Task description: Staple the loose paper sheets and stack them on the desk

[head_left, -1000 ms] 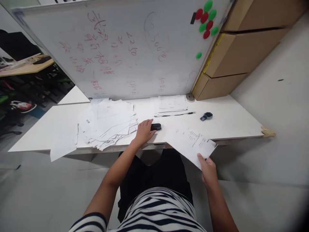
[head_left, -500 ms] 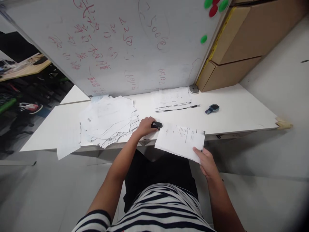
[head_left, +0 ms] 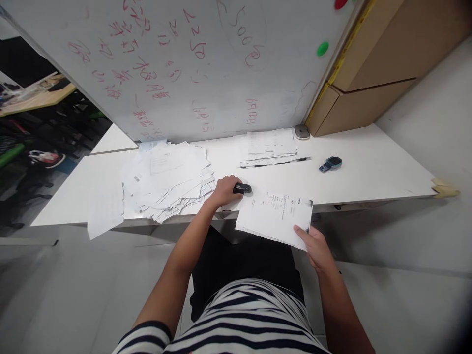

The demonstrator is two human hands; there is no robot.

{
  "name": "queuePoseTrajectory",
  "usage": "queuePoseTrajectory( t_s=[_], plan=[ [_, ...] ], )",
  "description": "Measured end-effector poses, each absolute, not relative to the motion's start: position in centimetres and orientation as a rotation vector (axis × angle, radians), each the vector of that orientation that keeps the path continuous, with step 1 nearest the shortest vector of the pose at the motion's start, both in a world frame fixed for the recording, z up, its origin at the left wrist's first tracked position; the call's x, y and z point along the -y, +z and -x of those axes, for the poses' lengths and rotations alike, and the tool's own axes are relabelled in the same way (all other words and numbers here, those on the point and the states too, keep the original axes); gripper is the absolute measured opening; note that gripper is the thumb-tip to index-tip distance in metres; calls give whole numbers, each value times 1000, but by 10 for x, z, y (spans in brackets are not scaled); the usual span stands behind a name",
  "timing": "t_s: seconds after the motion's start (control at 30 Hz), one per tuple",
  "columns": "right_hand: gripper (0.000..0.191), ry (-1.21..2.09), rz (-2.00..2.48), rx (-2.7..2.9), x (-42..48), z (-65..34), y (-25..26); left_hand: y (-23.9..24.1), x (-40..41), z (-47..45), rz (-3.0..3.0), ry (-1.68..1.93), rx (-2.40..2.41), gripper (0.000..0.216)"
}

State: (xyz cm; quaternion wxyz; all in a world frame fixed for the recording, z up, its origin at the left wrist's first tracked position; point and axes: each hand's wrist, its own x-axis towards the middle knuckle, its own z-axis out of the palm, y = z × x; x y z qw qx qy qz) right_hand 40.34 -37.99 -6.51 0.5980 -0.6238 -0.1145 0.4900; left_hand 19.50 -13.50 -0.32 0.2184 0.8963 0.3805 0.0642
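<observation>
My left hand (head_left: pixel 225 191) is closed around a small black stapler (head_left: pixel 242 188) at the front part of the table. The stapler's front end points right, at the upper left corner of some printed paper sheets (head_left: pixel 275 216). My right hand (head_left: pixel 313 245) pinches those sheets at their lower right corner, thumb on top and fingers underneath. They are held over the table's front edge, slightly tilted. Whether the stapler's jaws have the paper between them, I cannot make out.
A messy heap of papers (head_left: pixel 173 172) covers the table's left part. Behind the stapler lies a neater paper stack (head_left: pixel 271 143). A dark blue watch-like object (head_left: pixel 331 163) lies on the right of the white table (head_left: pixel 383 167). A whiteboard (head_left: pixel 177 64) and cardboard boxes (head_left: pixel 363 105) stand behind.
The camera view has shifted slightly. Both hands keep their grips on the stapler and the sheets, with hardly any movement between them.
</observation>
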Motion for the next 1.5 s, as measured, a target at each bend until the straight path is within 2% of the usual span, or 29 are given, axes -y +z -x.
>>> queuePoseTrajectory(
  t_s=[0.7, 1.03, 1.27, 1.33, 1.5],
  plan=[
    [46, 1206, 1463, 325, 385, -404, -64, -9, 132, -192, -2482, 199, -1002, 26],
    [40, 1165, 1449, 297, 381, -402, -66, -10, 134, -193, -2505, 185, -1021, 28],
    [43, 1189, 1441, 247, 379, -401, -59, 5, 138, -190, -2413, 124, -978, 29],
    [45, 1182, 1430, 251, 379, -400, -57, 17, 138, -189, -2351, 53, -967, 36],
    [49, 1176, 1424, 266, 378, -398, -55, 45, 133, -203, -2194, -193, -1131, 69]
  ],
)
